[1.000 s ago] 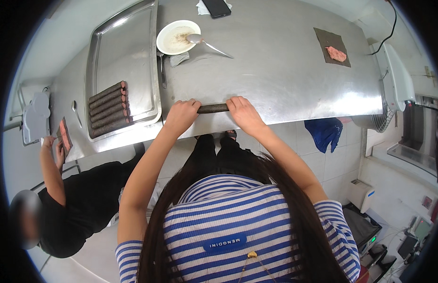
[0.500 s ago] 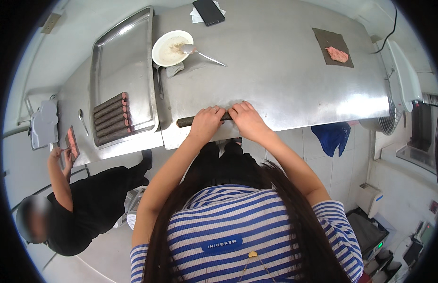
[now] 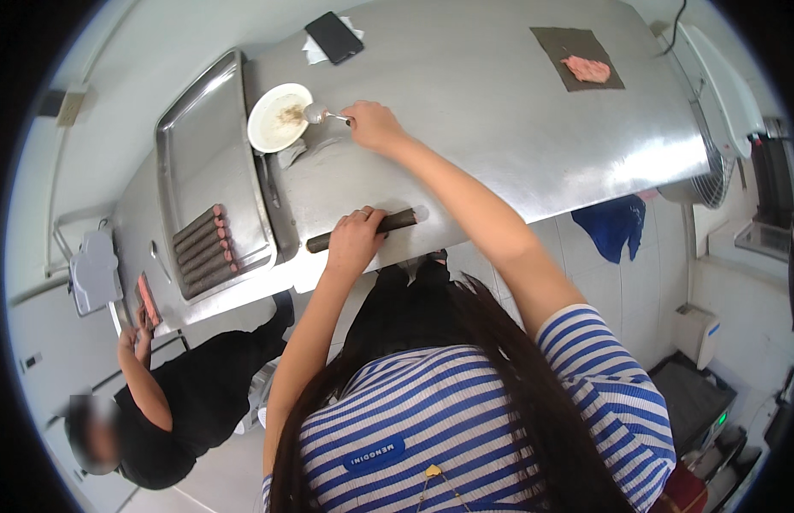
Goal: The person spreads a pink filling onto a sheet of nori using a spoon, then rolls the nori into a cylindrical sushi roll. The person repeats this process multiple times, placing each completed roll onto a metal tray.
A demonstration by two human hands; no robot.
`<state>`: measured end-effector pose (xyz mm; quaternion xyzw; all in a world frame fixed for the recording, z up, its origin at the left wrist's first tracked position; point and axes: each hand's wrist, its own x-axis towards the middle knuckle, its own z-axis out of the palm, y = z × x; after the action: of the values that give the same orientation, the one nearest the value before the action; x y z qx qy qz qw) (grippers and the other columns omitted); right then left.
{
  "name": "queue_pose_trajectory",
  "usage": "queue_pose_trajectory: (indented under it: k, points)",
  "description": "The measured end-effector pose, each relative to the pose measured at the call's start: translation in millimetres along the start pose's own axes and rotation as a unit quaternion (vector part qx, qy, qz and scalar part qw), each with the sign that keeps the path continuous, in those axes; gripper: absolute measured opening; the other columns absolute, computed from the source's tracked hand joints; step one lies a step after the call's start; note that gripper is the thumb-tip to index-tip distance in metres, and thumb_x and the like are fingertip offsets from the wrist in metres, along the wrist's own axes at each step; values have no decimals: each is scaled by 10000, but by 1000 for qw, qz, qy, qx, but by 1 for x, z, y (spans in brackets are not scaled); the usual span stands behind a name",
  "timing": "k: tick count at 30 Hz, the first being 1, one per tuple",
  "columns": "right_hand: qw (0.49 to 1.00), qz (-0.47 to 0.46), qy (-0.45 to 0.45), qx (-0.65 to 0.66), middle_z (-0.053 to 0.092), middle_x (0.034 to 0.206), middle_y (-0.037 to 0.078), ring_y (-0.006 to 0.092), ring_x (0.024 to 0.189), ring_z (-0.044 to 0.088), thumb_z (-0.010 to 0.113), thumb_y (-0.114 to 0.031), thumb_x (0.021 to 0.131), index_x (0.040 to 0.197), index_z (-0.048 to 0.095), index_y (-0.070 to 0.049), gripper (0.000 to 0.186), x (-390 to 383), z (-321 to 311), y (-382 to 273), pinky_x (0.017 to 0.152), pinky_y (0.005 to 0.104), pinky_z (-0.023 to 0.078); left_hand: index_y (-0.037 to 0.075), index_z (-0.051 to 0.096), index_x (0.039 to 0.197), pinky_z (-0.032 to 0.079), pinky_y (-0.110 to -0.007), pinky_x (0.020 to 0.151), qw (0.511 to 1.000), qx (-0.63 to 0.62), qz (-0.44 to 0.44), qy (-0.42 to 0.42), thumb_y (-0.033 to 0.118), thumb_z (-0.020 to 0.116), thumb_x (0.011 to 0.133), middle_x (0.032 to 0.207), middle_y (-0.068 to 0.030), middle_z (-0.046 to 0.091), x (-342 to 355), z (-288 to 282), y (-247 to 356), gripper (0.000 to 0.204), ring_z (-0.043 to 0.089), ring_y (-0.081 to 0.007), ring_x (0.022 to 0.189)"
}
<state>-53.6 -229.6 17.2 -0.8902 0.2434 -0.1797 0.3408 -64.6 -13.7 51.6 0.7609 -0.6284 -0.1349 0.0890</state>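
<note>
A dark seaweed roll (image 3: 398,221) lies near the front edge of the steel table. My left hand (image 3: 354,243) is closed over its middle, and both ends stick out. Farther off, my right hand (image 3: 374,126) grips the handle end of a metal spoon (image 3: 315,113). The spoon's head rests by the right rim of a white bowl (image 3: 264,109), which holds a pale liquid with brownish bits. A small grey crumpled piece (image 3: 291,153) lies just below the bowl.
Left of the bowl, a long steel tray (image 3: 200,128) holds several finished rolls (image 3: 200,248). A seaweed sheet (image 3: 559,50) with pink filling (image 3: 587,69) lies at the far right. A black phone (image 3: 334,38) sits at the back. Another person (image 3: 191,385) handles a filled sheet at left.
My right hand has left the roll and reached out to the spoon, taking hold of its handle. My left hand remains on the roll. The whole view has shifted slightly.
</note>
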Motion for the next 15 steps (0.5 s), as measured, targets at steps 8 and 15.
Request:
queue_pose_trajectory:
  k: [8, 15]
  points:
    - [972, 29, -224, -62, 550, 610, 201, 396, 622, 545, 543, -85, 665, 646, 578, 13, 105, -141, -161, 10, 571, 477, 407, 87, 644, 1030, 506, -392, 766, 997, -73, -15, -3, 178, 756, 732, 967, -70, 637, 9, 5, 13, 331, 625, -278, 897]
    - [939, 39, -309, -144, 635, 699, 217, 385, 715, 640, 576, -55, 619, 650, 656, 3, 103, -151, -148, -15, 613, 461, 498, 104, 659, 1029, 519, -385, 733, 998, -62, -21, -13, 171, 748, 743, 963, -72, 654, 17, 5, 20, 307, 643, -290, 831]
